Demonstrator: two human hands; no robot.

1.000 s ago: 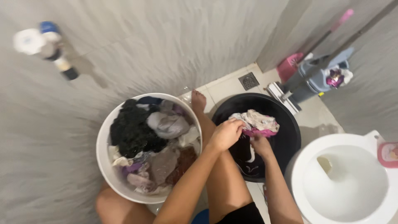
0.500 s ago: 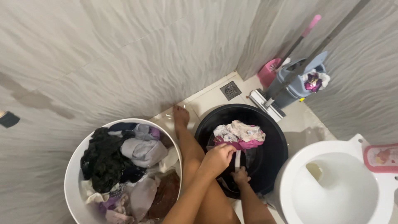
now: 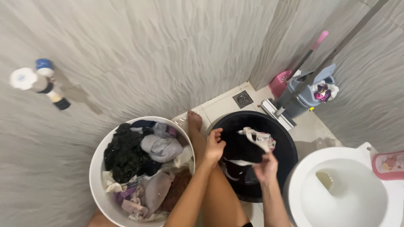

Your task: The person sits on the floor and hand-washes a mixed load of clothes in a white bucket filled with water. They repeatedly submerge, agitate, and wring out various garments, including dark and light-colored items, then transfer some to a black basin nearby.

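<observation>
Person squats on the bathroom floor over a black basin (image 3: 286,145); everything else is placed from that basin. Left hand (image 3: 213,147) sits at the basin's left rim, fingers curled shut on the edge of a dark garment (image 3: 240,147). Right hand (image 3: 266,167) is at the basin's near side, fingers pinched closed on the same garment's lower edge with its white trim. The garment is stretched between both hands, lifted just above the basin's inside. A patterned cloth (image 3: 261,138) with pink lies in the basin, touching the garment's far side.

Left of the basin, just beside it: white tub (image 3: 96,176) piled with mixed laundry, dark pieces on its far side. The person's foot (image 3: 194,122) rests on the floor between tub and basin. Right of the basin: white toilet bowl (image 3: 378,166), a pink box (image 3: 386,164) on its rim. Beyond the basin: floor drain (image 3: 243,99), mop (image 3: 294,94), grey bucket (image 3: 309,90). Wall tap (image 3: 38,82) well apart, far left.

Judgement: the step looks like spreading or scrubbing the garment by hand. To do it well, keep both grips firm near the edges, hold the cloth taut and low over the basin so drips fall inside, and keep it apart from the patterned cloth so they don't tangle. Whether there is water in the basin cannot be told.
</observation>
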